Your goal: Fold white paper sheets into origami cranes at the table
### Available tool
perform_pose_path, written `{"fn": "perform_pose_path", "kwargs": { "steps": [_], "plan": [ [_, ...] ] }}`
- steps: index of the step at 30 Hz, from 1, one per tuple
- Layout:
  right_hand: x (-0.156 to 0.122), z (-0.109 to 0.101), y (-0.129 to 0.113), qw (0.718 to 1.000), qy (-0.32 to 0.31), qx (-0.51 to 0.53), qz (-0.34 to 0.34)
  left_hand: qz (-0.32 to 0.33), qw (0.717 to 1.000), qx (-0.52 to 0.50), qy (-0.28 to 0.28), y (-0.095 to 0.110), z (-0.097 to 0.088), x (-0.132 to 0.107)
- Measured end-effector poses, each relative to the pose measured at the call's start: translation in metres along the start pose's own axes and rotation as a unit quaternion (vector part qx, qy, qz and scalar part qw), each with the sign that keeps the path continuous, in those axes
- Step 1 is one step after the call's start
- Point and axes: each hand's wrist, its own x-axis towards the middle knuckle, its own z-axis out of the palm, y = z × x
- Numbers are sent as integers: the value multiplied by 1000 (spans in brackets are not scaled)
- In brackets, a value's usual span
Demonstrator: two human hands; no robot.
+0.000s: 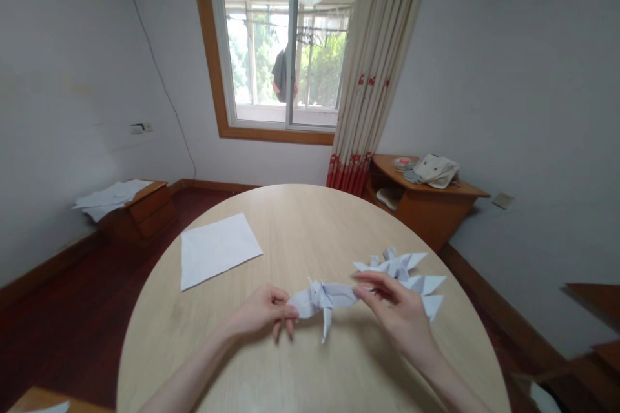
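A white origami crane (320,298) with spread wings is held above the front middle of the round table (310,361). My left hand (271,310) pinches the tip of its left wing between thumb and fingers. At the other wing tip, my right hand (390,300) is closed with thumb and forefinger on the paper. A narrow folded point of the crane hangs down toward me. Just behind my right hand lie several more folded paper cranes (411,262), partly hidden by it.
A stack of white paper (220,250) lies on the table's left side. Beyond the table stand a corner cabinet (426,197) with a cloth bag (436,170) on the right and a low wooden cabinet (155,210) with papers on the left. A curtain (378,64) hangs beside the window.
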Motion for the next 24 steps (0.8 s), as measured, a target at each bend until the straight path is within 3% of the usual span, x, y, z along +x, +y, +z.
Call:
{"fn": "perform_pose_path", "kwargs": {
  "steps": [3, 7, 12, 18, 24],
  "plan": [
    [11, -16, -4, 999, -4, 4, 41, 19, 999, 9, 31, 13, 1, 2],
    [30, -33, -9, 997, -3, -63, 41, 45, 997, 40, 52, 43, 3, 2],
    [65, -49, -6, 989, -77, -117, 36, 104, 989, 49, 93, 77, 1, 14],
    [111, -58, 17, 963, -130, -227, 65, 105, 977, 41, 180, 80, -2, 57],
    [154, -62, 55, 944, -194, -242, 113, 77, 968, 46, 235, 74, 0, 100]
  ]
}}
